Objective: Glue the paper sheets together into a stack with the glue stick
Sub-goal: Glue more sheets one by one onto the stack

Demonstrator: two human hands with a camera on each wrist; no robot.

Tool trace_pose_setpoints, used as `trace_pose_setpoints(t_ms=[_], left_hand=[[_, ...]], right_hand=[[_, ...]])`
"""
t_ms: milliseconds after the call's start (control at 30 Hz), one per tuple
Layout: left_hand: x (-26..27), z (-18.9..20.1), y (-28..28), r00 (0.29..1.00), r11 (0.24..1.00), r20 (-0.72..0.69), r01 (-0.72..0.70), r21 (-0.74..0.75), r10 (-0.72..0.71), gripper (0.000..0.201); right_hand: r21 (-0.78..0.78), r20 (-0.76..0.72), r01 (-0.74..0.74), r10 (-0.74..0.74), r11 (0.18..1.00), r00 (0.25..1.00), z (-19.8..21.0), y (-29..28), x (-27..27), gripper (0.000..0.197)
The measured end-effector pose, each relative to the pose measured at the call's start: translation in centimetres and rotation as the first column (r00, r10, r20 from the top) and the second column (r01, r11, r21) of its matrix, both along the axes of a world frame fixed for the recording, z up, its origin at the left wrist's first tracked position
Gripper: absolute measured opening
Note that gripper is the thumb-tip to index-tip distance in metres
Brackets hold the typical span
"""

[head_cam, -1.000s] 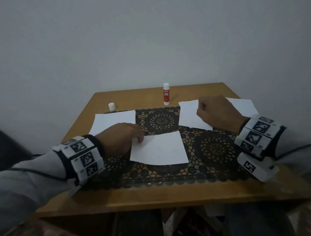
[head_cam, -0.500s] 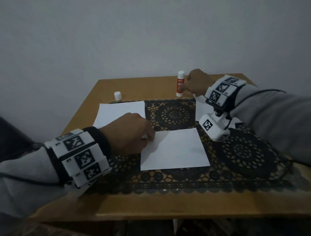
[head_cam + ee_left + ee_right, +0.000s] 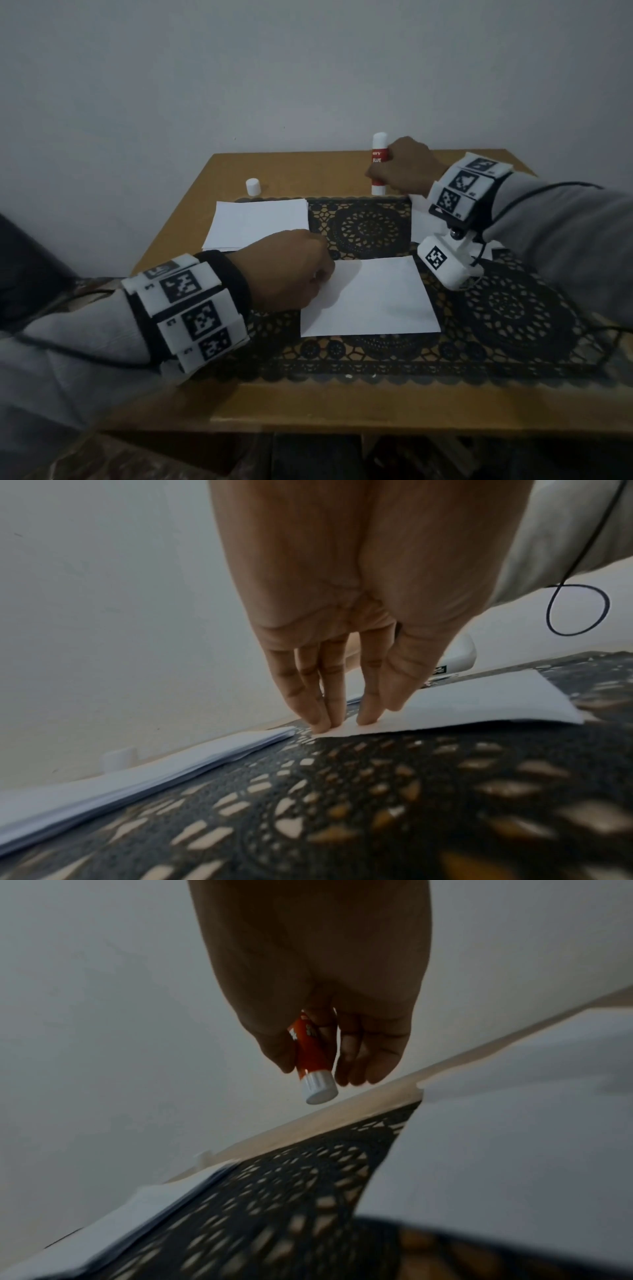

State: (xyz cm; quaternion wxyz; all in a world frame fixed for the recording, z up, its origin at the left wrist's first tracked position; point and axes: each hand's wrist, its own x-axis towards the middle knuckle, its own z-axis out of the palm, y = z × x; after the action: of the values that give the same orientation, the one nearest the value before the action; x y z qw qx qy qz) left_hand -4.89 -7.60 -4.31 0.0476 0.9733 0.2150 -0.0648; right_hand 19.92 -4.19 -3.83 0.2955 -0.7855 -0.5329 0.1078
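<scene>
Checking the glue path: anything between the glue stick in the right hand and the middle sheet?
Nothing visible. The right hand grips the glue stick; only bare lace mat lies between it and the sheet, whose corner the left hand presses.

Matt paper sheet (image 3: 370,298) on black lace runner (image 3: 513,308), wooden table (image 3: 308,401).

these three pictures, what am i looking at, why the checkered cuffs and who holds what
No machine: a person's two hands, with patterned marker bands and a small camera on each wrist. The wide picture comes from a head camera; the other two look along each hand. The right hand grips a red and white glue stick. The left hand's straight fingers press a single paper sheet onto a black lace mat on the wooden table. A paper stack and the glue cap lie behind.
</scene>
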Motion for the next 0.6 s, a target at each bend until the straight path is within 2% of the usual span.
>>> trace_pose_setpoints(t_ms=[167,267,400,533,600], left_hand=[[0.0,0.1,-2.2,0.990,0.991,-0.138,-0.015,0.131,0.033,0.025],[-0.5,0.2,-3.7,0.974,0.991,-0.208,-0.063,0.122,0.088,0.035],[-1.5,0.3,-4.8,0.981,0.994,-0.183,-0.039,0.101,0.057,0.041],[-2.2,0.2,-6.3,0.980,0.998,-0.188,-0.061,0.030,0.065,0.049],[-2.4,-0.1,-7.1,0.980,0.998,-0.190,-0.061,0.021,0.064,0.053]], right_hand=[[-0.052,0.027,-0.191,0.193,0.980,0.981,1.7,-4.1,-1.8,0.020],[-0.155,0.084,-0.304,0.319,0.940,0.944,2.6,-6.3,-2.8,0.024],[-0.187,0.032,-0.424,0.437,0.886,0.899,3.3,-8.5,-4.2,0.039],[-0.124,0.024,-0.453,0.459,0.883,0.888,2.9,-9.6,-6.0,0.027],[-0.130,0.088,-0.457,0.470,0.880,0.878,2.3,-9.4,-6.9,0.027]])
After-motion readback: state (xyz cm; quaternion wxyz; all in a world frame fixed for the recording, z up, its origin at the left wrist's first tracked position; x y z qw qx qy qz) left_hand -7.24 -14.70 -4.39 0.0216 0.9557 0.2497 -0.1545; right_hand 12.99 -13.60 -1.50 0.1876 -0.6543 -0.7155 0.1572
